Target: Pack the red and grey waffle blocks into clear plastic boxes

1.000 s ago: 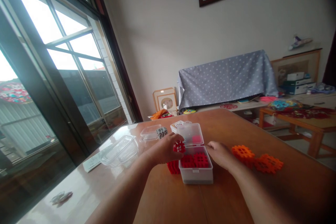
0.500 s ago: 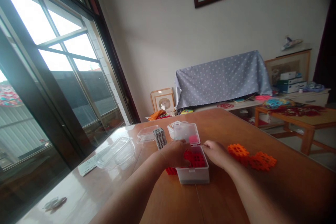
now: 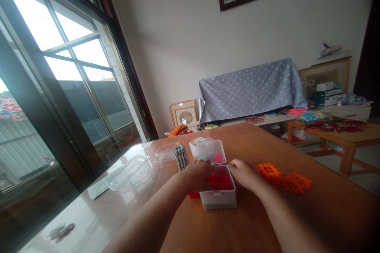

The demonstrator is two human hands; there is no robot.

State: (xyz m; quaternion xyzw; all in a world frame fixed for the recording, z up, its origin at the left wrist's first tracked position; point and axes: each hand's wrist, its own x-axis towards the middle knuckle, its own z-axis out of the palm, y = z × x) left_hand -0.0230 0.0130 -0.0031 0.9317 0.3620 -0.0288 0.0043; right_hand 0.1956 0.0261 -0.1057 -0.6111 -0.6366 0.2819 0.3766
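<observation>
A clear plastic box (image 3: 219,201) with its hinged lid (image 3: 209,152) raised stands on the table in front of me. Red interlocking building pieces (image 3: 222,182) lie inside it. My left hand (image 3: 198,174) reaches over the box's left side, fingers curled on the red pieces; its fingertips are partly hidden. My right hand (image 3: 242,170) grips the box at its right back corner, near the hinge. More red pieces (image 3: 194,195) show beside the box, beneath my left wrist. A stack of grey interlocking pieces (image 3: 181,157) stands just beyond my left hand.
Orange interlocking pieces (image 3: 297,182) lie to the right of my right forearm. On the left are clear plastic containers (image 3: 130,172), a paper booklet (image 3: 99,187) and a small clear packet (image 3: 61,231). A white tub (image 3: 194,147) stands behind the raised lid.
My left hand has shifted slightly, and the red piece that stood tilted by its fingers now sits lower among the others in the box. My right hand stays at the box corner.
</observation>
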